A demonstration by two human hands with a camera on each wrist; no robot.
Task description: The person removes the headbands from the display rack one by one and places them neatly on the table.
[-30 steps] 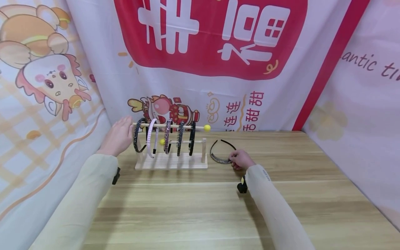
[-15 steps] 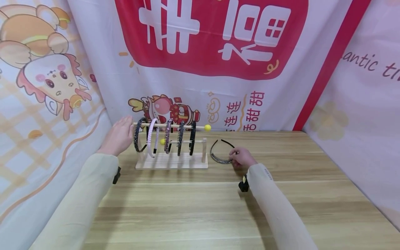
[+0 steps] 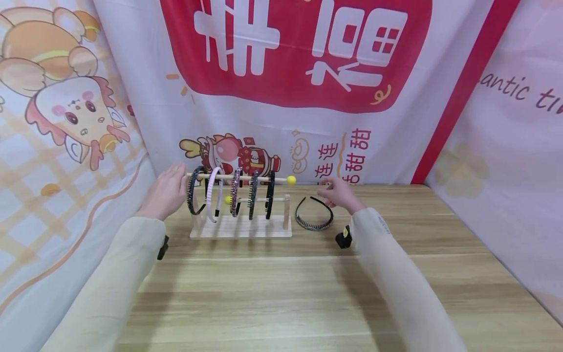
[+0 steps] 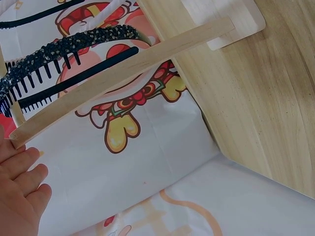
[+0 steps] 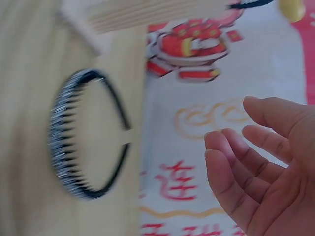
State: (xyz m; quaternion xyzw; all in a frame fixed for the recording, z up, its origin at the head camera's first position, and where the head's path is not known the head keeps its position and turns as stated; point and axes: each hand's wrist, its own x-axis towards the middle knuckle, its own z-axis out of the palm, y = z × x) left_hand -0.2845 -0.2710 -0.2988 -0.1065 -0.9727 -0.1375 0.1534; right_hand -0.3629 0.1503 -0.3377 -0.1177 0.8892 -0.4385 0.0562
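My left hand (image 3: 163, 194) touches the left end of a wooden rack (image 3: 241, 231); the left wrist view shows its fingertips (image 4: 27, 160) against the top of the upright (image 4: 123, 78). From the rack's upper rod hang several headbands, among them a pale pink one (image 3: 211, 195), a purple glittery one (image 3: 235, 193) and a black one (image 3: 270, 195). A dark glittery toothed headband (image 3: 314, 227) lies on the table right of the rack. Just beyond it my right hand (image 3: 339, 194) hovers with nothing in it, its fingers loosely bent in the right wrist view.
The wood-grain table (image 3: 264, 293) runs back to a printed cloth wall (image 3: 264, 117). More cloth closes in the left side (image 3: 57, 195) and the right side (image 3: 506, 195). Yellow balls cap the rods, one at the upper rod's right end (image 3: 291, 180).
My right hand has let go of the toothed headband and risen up and away from it. The headband stays on the table. My left hand keeps its place at the rack.
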